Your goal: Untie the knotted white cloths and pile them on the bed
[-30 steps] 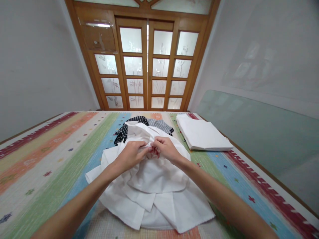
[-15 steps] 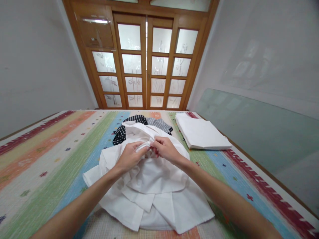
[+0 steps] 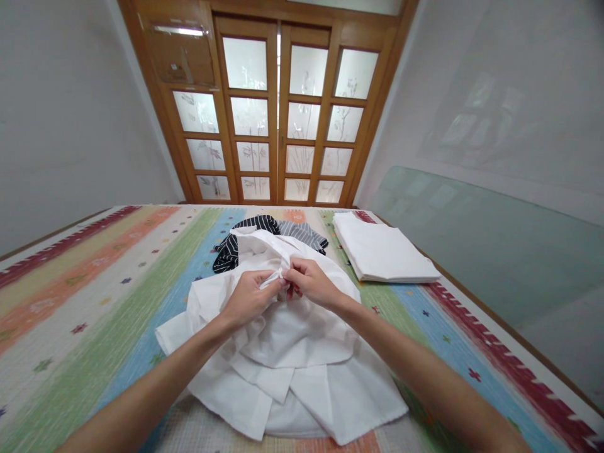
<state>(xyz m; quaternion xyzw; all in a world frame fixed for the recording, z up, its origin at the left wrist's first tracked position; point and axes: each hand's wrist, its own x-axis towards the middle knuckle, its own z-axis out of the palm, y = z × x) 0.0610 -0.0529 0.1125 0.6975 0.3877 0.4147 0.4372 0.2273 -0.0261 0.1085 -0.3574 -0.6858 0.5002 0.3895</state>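
Observation:
A crumpled white shirt (image 3: 292, 358) lies in front of me on a bed with a striped, many-coloured cover (image 3: 94, 296). My left hand (image 3: 248, 297) and my right hand (image 3: 309, 283) meet at the shirt's middle, both pinched on a small fold of its white cloth. The fingertips almost touch each other. What lies under the fingers I cannot make out.
A dark striped garment (image 3: 245, 236) and a grey striped one (image 3: 304, 234) lie just behind the shirt. A folded white cloth stack (image 3: 384, 255) sits at the right. Wooden glazed doors (image 3: 278, 113) stand beyond the bed, and a wall runs along the right.
Both hands stay pinched on the same spot of the shirt, with small finger shifts. The view has tilted slightly.

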